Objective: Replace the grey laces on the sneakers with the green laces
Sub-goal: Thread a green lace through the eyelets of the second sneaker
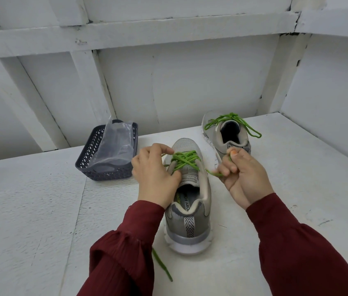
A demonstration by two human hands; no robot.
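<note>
A grey sneaker stands in front of me, heel toward me, with a green lace crossed over its tongue. My left hand lies against the shoe's left side, fingers curled on the lace by the eyelets. My right hand grips the right end of the same lace beside the shoe. A loose green lace end trails on the table under my left sleeve. The second grey sneaker stands behind to the right, its green lace tied in a bow.
A dark plastic basket with a clear plastic bag in it stands at the left of the white table. White walls with beams close the back and the right side.
</note>
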